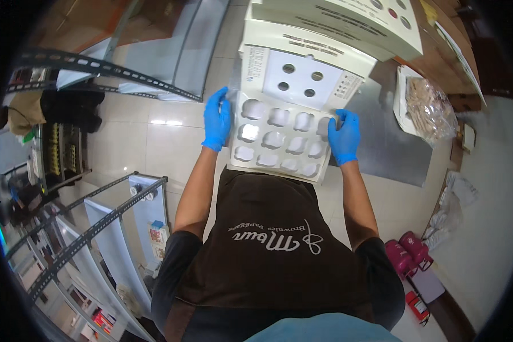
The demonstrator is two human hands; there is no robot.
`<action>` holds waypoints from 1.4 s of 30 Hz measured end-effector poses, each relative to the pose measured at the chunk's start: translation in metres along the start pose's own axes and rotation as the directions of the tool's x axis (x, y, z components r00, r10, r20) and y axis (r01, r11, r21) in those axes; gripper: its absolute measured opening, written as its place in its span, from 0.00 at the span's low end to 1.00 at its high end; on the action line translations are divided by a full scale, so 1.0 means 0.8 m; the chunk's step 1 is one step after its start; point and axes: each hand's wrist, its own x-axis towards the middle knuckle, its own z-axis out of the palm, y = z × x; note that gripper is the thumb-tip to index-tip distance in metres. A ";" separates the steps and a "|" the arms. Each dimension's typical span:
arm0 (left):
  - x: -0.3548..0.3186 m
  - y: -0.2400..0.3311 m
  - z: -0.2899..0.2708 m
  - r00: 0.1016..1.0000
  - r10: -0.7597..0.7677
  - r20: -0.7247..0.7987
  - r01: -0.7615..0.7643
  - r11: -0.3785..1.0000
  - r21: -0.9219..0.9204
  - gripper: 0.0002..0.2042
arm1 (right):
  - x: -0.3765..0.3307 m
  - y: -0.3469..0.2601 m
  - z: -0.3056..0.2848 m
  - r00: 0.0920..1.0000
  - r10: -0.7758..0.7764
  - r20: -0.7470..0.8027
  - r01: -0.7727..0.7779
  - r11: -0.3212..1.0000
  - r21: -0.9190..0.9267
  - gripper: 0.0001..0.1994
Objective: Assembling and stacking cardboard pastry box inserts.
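White tray (279,142) above tiled floor (154,142)

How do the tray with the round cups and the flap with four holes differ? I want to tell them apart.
The moulded tray has about a dozen shallow, closed cups, while the lid flap is flat with four punched-through holes. The tray lies nearer the person, gripped at its sides by the left hand and right hand; the flap lies beyond it, untouched. Both are white.
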 end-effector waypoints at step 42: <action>0.001 -0.039 0.042 0.873 -0.147 0.465 0.302 0.912 -0.278 0.16 | 0.003 -0.154 0.147 0.776 -0.502 0.383 0.490 0.861 0.137 0.12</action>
